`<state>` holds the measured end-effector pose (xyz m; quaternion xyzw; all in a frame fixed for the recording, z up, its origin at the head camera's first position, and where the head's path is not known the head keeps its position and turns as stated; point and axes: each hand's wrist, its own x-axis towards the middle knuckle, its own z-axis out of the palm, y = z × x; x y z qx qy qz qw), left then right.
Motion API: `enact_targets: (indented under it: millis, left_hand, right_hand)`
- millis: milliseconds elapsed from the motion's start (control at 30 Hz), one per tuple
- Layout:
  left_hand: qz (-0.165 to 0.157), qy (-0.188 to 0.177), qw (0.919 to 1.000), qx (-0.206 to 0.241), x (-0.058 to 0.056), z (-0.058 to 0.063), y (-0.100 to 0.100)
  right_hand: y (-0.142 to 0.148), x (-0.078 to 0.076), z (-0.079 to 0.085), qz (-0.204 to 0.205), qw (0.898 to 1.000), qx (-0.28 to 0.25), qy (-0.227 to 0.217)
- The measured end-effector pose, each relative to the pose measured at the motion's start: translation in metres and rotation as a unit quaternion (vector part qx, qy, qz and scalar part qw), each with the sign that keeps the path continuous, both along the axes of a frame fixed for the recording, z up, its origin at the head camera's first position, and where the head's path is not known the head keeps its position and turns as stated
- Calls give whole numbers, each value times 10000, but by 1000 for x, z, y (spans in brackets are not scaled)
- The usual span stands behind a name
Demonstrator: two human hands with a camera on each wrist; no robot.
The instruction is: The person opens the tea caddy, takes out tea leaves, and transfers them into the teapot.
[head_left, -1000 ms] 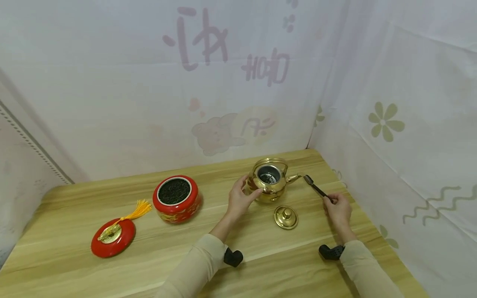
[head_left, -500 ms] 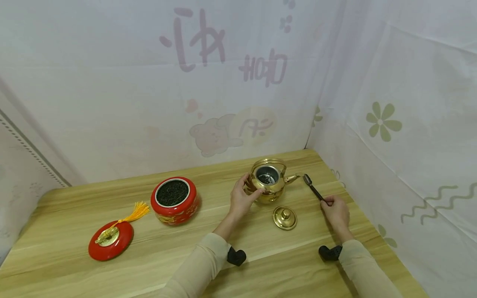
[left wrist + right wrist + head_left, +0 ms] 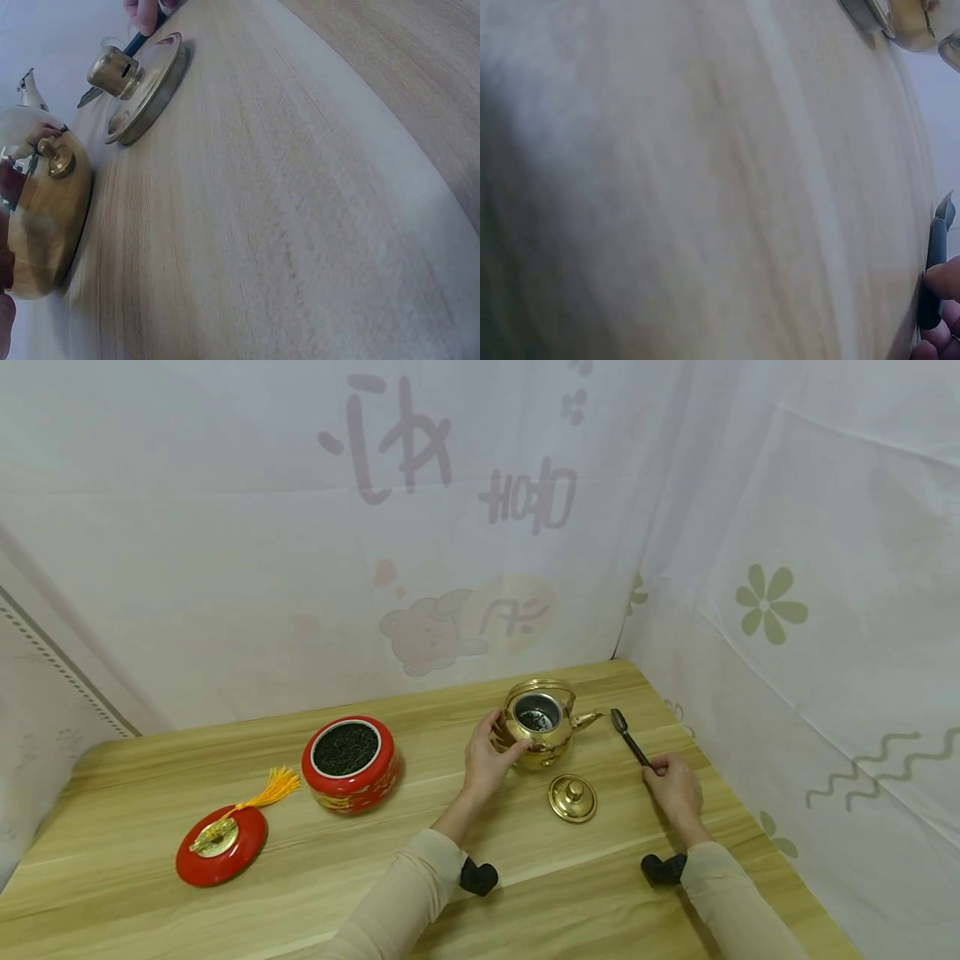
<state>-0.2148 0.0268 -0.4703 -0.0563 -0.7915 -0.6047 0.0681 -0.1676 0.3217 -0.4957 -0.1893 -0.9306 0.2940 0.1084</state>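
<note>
A gold teapot (image 3: 551, 747) stands uncovered at the back right, some dark leaves visible inside it. My left hand (image 3: 486, 767) holds its left side, thumb across the front and fingers round the back. Between finger and thumb my right hand (image 3: 677, 789) pinches the handle of a dark tea scoop (image 3: 634, 747). The scoop lies low, at or close to the tabletop, its head near the spout. In the right wrist view, the scoop (image 3: 937, 255) shows beside the fingertips. The teapot's gold lid (image 3: 573, 798) rests knob up between both hands.
Left of the teapot stands a red jar (image 3: 377, 783) full of dark tea leaves (image 3: 345, 748). Its red lid (image 3: 243, 847), with a yellow tassel (image 3: 277, 787), lies further left on the wooden table (image 3: 315, 893). Cloth walls border the table at the back and right.
My right hand has shifted slightly left, turning the scoop's handle so that it points more toward me. The left hand keeps its hold on the teapot. The view has drifted slightly.
</note>
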Motion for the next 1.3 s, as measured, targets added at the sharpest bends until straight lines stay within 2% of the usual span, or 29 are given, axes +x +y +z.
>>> enact_targets:
  millis: [600,700,767,867,967,1033,1167,1300]
  left_hand:
    - [-76,-228,9997,-59,0,0,-1]
    - [-99,-231,9997,-67,0,0,-2]
    - [-119,-222,9997,-66,0,0,-2]
    - [-116,-217,9997,-51,0,2,-2]
    - [-80,-237,9997,-54,-1,3,-3]
    - [-58,-247,9996,-82,-1,3,-3]
    - [-63,-212,9997,-78,-2,2,-3]
    - [-102,-182,9998,-51,-1,1,-3]
  right_hand:
    - [3,4,3,238,9997,-112,-28]
    - [1,5,7,301,9991,-207,233]
    - [-1,5,11,408,9969,-267,614]
    - [-8,5,16,583,9896,-320,1278]
    - [-19,5,21,852,9818,-537,1608]
    - [-29,6,24,1044,9790,-777,1567]
    - [-49,10,26,1457,9741,-1290,1150]
    - [-64,13,23,1836,9631,-1742,920]
